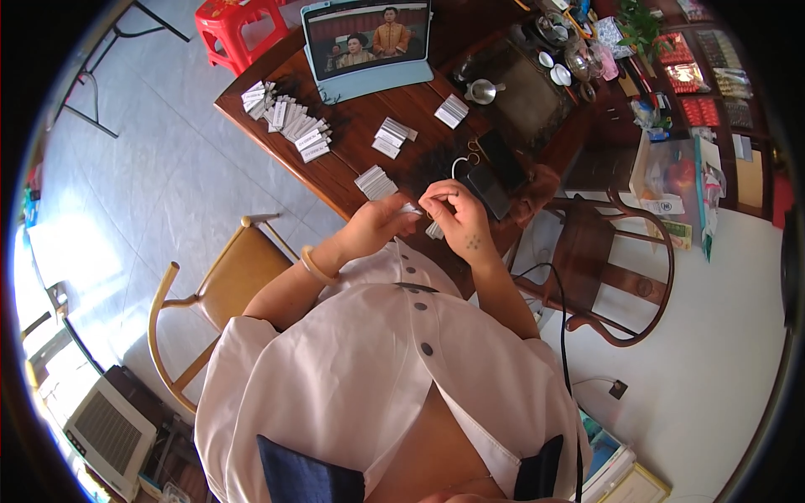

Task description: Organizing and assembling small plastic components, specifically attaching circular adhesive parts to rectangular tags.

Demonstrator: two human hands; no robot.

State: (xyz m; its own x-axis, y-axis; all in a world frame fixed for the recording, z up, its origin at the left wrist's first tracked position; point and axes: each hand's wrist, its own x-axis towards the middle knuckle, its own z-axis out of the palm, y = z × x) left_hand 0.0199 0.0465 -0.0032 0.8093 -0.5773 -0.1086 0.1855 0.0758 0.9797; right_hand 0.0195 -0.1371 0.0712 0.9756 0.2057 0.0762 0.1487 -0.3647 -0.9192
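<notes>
My left hand (374, 226), a bangle on its wrist, is closed on a small white strip-like piece (408, 210) at the table's near edge. Close beside it, my right hand (463, 221) has its thumb and fingers pinched together; what they hold, if anything, is too small to make out. A row of narrow white pieces (375, 182) lies just beyond the left hand. More white pieces (434, 230) show partly under the right hand. Farther off lie two small groups, one of white pieces (391, 137) in the middle and one stack (451, 111) to its right.
A heap of white labelled strips (289, 123) covers the table's left side. Behind it stands a tablet (369, 80) in a light blue case, playing video. A tea tray (524, 92) is at the far right, a black box (486, 191) nearer. Chairs (239, 272) flank the table.
</notes>
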